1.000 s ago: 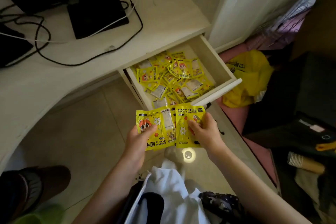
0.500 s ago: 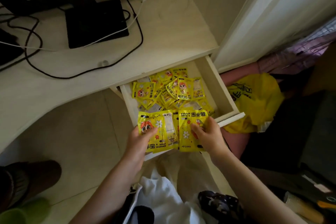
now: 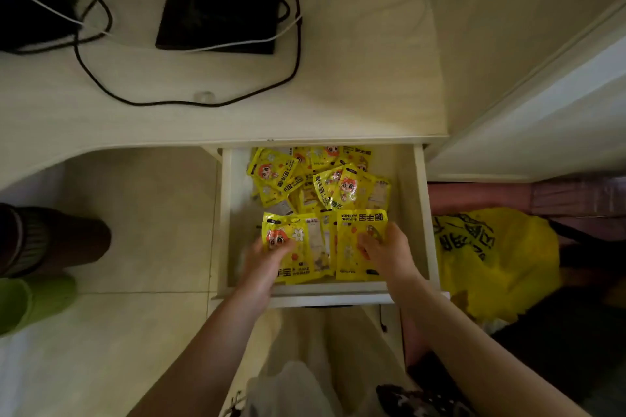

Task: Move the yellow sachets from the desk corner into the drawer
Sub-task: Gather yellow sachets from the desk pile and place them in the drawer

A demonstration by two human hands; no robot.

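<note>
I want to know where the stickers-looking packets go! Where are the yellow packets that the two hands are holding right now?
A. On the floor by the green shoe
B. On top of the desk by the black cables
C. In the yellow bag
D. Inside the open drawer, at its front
D. The left hand and right hand hold the fanned yellow sachets inside the open drawer, near its front, in front of the loose pile.
</note>
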